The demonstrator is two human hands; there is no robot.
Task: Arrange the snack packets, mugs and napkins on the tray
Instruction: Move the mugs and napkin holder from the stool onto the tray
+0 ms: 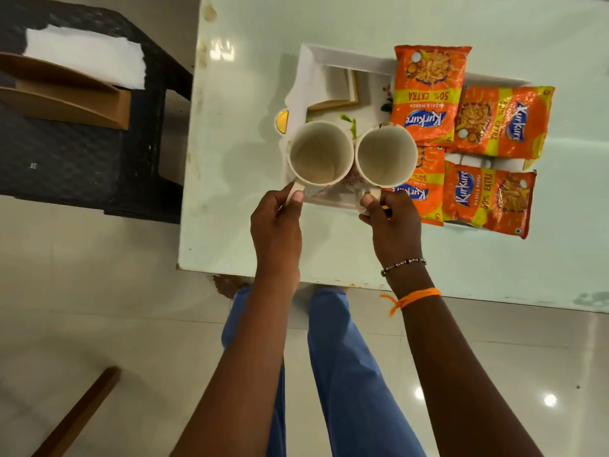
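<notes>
A white tray (333,57) lies on the pale table (329,245). Several orange snack packets (426,94) cover its right half. Two empty cream mugs sit side by side over the tray's near left part. My left hand (276,222) grips the handle of the left mug (319,153). My right hand (392,222) grips the handle of the right mug (385,155). Whether the mugs rest on the tray or hover just above it I cannot tell. White napkins (89,57) lie on a black chair to the left, off the tray.
The black chair (82,159) at the left also carries a brown cardboard holder (66,94). A wooden piece (79,413) lies on the tiled floor at lower left. My legs in blue trousers (346,374) stand at the table's near edge.
</notes>
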